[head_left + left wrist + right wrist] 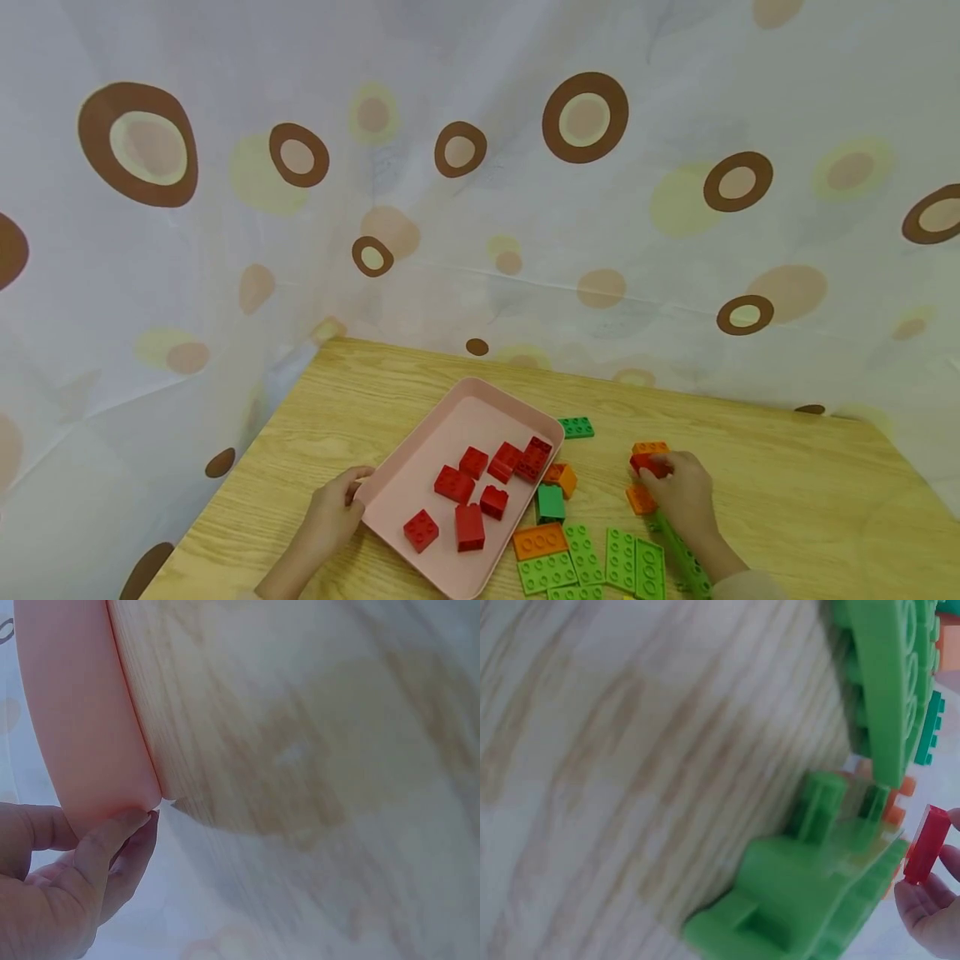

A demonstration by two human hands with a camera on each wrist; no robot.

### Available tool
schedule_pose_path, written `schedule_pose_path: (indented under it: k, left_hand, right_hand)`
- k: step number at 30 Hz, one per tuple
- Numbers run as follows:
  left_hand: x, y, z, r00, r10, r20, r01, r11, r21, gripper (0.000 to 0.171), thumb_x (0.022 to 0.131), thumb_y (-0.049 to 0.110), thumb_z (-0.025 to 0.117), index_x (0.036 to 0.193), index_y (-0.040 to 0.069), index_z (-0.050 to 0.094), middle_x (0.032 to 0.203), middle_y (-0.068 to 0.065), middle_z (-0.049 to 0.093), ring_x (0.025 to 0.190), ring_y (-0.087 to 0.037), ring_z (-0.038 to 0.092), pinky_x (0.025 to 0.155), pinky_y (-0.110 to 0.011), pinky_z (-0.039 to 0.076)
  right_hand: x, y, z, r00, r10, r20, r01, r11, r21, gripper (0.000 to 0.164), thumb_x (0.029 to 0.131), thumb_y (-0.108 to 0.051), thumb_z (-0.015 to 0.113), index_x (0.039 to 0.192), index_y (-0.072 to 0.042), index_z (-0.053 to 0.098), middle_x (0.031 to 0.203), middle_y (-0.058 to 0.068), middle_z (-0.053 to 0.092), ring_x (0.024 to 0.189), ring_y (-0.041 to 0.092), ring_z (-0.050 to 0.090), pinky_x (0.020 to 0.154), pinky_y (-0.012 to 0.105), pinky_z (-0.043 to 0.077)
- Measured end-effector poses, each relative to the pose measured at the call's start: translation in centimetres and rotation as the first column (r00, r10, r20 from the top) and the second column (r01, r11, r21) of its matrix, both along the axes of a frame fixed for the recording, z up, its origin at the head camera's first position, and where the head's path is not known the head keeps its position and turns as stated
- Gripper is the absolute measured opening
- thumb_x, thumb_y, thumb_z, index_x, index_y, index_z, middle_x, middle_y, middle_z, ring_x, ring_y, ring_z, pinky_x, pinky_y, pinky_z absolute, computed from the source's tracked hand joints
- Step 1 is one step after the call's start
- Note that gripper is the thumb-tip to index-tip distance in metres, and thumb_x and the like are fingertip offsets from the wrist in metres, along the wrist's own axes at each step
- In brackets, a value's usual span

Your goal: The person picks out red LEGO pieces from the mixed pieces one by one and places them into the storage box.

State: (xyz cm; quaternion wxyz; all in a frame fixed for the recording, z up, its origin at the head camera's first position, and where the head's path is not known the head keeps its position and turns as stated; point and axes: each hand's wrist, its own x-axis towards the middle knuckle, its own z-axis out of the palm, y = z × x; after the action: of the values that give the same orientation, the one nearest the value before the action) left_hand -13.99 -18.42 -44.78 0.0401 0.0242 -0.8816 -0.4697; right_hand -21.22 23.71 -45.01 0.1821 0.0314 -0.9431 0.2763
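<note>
My left hand (333,508) pinches the near-left corner of a pink tray (408,442); in the left wrist view its thumb and fingers (124,840) meet at the tray wall. Several red toy bricks (454,483) lie spread inside the tray. To the right of it, my right hand (684,492) holds a red brick (651,464) between thumb and fingers, beside an orange brick (649,447). The right wrist view shows this red brick (928,844) gripped from its right side. Another orange brick (641,500) lies just below that hand.
Light green flat bricks (585,554) and an orange plate brick (540,542) cluster right of the tray. A dark green brick (550,504) and an orange one (562,479) sit against its edge. A long green piece (682,558) lies beneath the right forearm. Patterned cloth (525,208) hangs behind the table.
</note>
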Motion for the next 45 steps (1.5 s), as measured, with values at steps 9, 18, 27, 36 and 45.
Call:
schedule_pose_path:
  k: [9, 18, 27, 36, 45]
  left_hand:
    - [-0.1, 0.0, -0.2, 1.0, 0.0, -0.013, 0.0, 1.0, -0.007, 0.04, 0.07, -0.013, 0.046, 0.108, -0.001, 0.055, 0.078, -0.009, 0.062, 0.06, -0.014, 0.048, 0.048, -0.025, 0.041]
    - [0.0, -0.1, -0.2, 1.0, -0.002, -0.018, 0.002, 1.0, 0.005, 0.04, 0.07, -0.013, 0.046, 0.108, -0.002, 0.055, 0.079, -0.01, 0.062, 0.059, -0.014, 0.048, 0.047, -0.025, 0.041]
    - [0.0, 0.0, -0.1, 1.0, 0.0, -0.027, 0.0, 1.0, 0.011, 0.04, 0.07, -0.013, 0.046, 0.107, -0.001, 0.055, 0.079, -0.01, 0.062, 0.06, -0.014, 0.049, 0.047, -0.025, 0.041]
    - [0.0, 0.1, -0.2, 0.999, 0.002, -0.035, -0.002, 1.0, 0.015, 0.04, 0.07, -0.013, 0.045, 0.107, 0.0, 0.056, 0.079, -0.011, 0.063, 0.06, -0.014, 0.049, 0.046, -0.024, 0.04]
    - [0.0, -0.1, -0.2, 1.0, 0.0, -0.009, 0.0, 0.999, 0.036, 0.041, 0.072, -0.013, 0.045, 0.109, 0.0, 0.055, 0.083, -0.012, 0.063, 0.064, -0.015, 0.052, 0.047, -0.025, 0.041]
  right_hand:
    - [0.1, -2.8, 0.4, 0.994, 0.099, -0.052, -0.102, 0.993, -0.057, 0.017, 0.07, -0.007, 0.068, 0.084, 0.002, 0.063, 0.086, 0.018, 0.059, 0.073, 0.026, 0.054, 0.058, 0.036, 0.049]
    - [-0.2, -7.2, 0.9, 0.971, 0.211, -0.115, -0.223, 0.969, -0.108, 0.015, 0.068, -0.004, 0.07, 0.082, 0.0, 0.064, 0.086, 0.015, 0.058, 0.072, 0.024, 0.053, 0.061, 0.038, 0.048]
    - [-0.2, -12.5, 1.0, 0.942, 0.322, -0.094, -0.334, 0.929, -0.16, 0.015, 0.07, -0.005, 0.068, 0.084, -0.004, 0.063, 0.087, 0.009, 0.057, 0.074, 0.022, 0.052, 0.063, 0.034, 0.05]
    - [0.5, -17.5, 1.9, 0.867, 0.495, 0.067, -0.484, 0.865, -0.132, 0.013, 0.073, -0.011, 0.067, 0.085, -0.007, 0.064, 0.093, 0.006, 0.057, 0.086, 0.02, 0.051, 0.074, 0.033, 0.048]
    - [0.2, -20.8, 2.5, 0.78, 0.615, 0.115, -0.601, 0.787, -0.137, 0.013, 0.075, -0.01, 0.065, 0.087, -0.005, 0.063, 0.091, 0.005, 0.056, 0.084, 0.019, 0.051, 0.073, 0.028, 0.047]
